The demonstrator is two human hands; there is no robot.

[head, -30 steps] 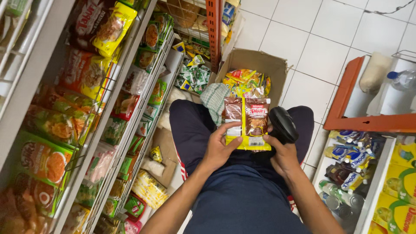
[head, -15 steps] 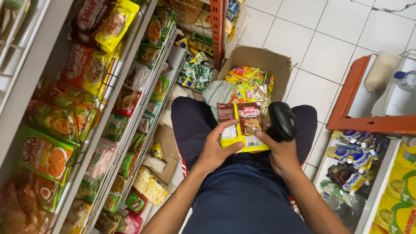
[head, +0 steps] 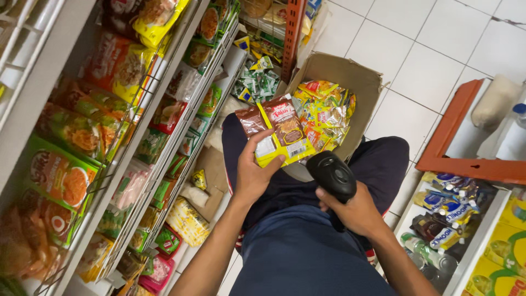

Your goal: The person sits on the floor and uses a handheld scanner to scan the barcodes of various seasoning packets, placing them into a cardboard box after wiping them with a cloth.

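My left hand (head: 256,174) grips two flat snack packets (head: 276,132), brown and yellow, tilted over my lap. My right hand (head: 356,211) holds a black handheld scanner (head: 332,176) just below and right of the packets, its head turned toward them. I sit on the floor in dark trousers. An open cardboard box (head: 350,77) full of similar yellow and red packets stands in front of my knees.
Wire shelves (head: 137,148) packed with noodle and snack packets run along the left. An orange shelf frame (head: 455,137) and a low rack of bottles and pouches (head: 449,214) stand on the right. White tiled floor (head: 427,49) lies beyond the box.
My left hand has swung the packets up and leftward, tilting them. My right hand with the scanner dropped lower, away from the packets.
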